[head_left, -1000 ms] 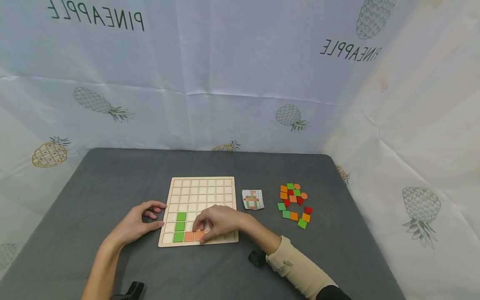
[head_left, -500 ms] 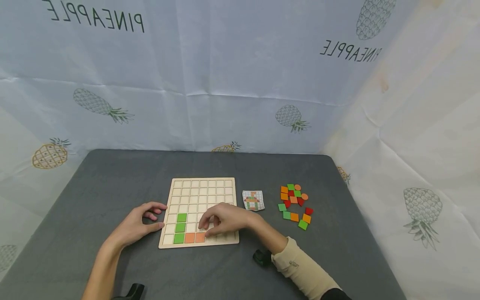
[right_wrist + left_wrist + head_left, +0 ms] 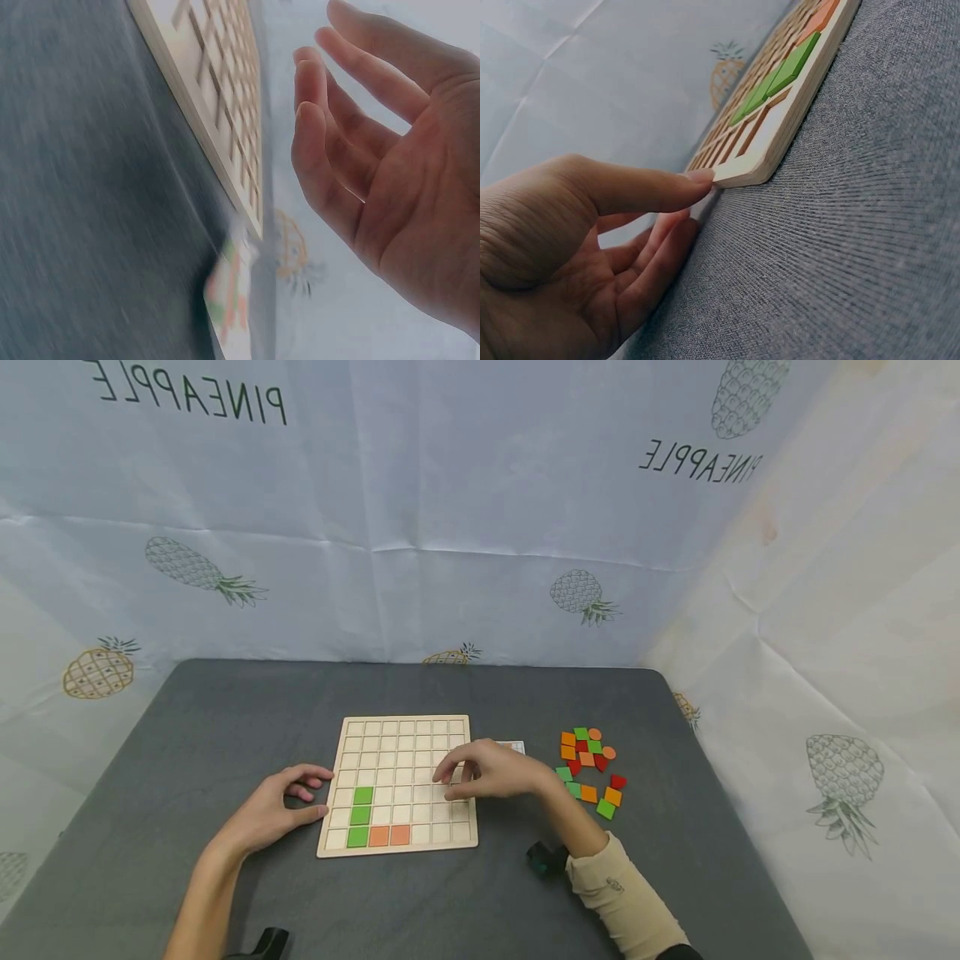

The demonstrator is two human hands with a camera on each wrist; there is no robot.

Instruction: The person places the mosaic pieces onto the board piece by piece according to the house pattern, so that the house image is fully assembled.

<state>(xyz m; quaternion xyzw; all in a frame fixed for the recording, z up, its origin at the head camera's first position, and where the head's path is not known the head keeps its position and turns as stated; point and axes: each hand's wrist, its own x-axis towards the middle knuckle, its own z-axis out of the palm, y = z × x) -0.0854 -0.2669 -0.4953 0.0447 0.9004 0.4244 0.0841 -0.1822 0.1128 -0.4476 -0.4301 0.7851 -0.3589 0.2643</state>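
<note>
A wooden grid board (image 3: 406, 853) lies on the grey table, holding three green squares (image 3: 360, 815) in a column and two orange squares (image 3: 389, 836) beside the lowest one. My left hand (image 3: 258, 810) touches the board's left edge with thumb and fingertips, fingers relaxed; in the left wrist view the thumb of the hand (image 3: 592, 240) meets the board's rim (image 3: 780, 142). Above the board's right part hovers my right hand (image 3: 498, 770), partly covering a picture card (image 3: 516, 747). In the right wrist view the right hand (image 3: 382, 150) has loosely bent fingers and holds nothing.
Right of the card lie loose green, orange and red pieces (image 3: 587, 758), some square, some round or otherwise shaped. Dark objects sit near my wrists (image 3: 546, 858) and at the front left (image 3: 268, 943). A pineapple-print cloth (image 3: 420, 602) hangs behind the table.
My right hand has lifted off the bottom row near the orange squares and moved right and away from me, now over the card. My left hand stays at the board's edge.
</note>
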